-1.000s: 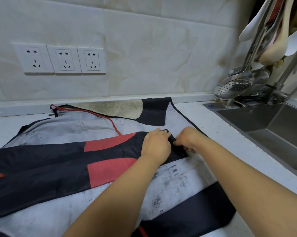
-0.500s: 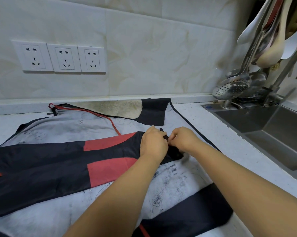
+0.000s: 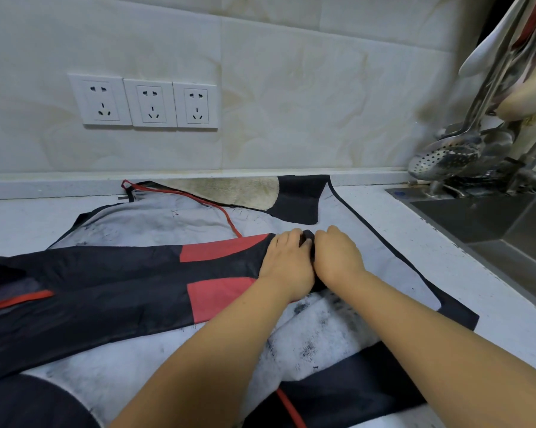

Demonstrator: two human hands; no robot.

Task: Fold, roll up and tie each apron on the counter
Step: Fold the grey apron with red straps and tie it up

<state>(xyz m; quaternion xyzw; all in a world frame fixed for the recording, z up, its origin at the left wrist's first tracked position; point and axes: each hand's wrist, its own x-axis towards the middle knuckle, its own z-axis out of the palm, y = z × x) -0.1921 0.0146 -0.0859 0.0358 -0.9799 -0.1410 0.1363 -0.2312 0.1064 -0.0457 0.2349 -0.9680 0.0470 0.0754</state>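
Three wall sockets [image 3: 150, 103] sit in a row at upper left. Two hands, the left hand [image 3: 286, 264] and the right hand [image 3: 337, 257], meet mid-frame on the apron [image 3: 121, 282] (one piece or several, the folds do not tell). One sink [image 3: 507, 230] at right, one perforated skimmer [image 3: 439, 159] above it, one tabletop [image 3: 415, 236].

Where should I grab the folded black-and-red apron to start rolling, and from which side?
Probably its narrow right end, from the near side, where the left hand and right hand pinch it: the black-and-red apron lies as a long flat band running leftward.
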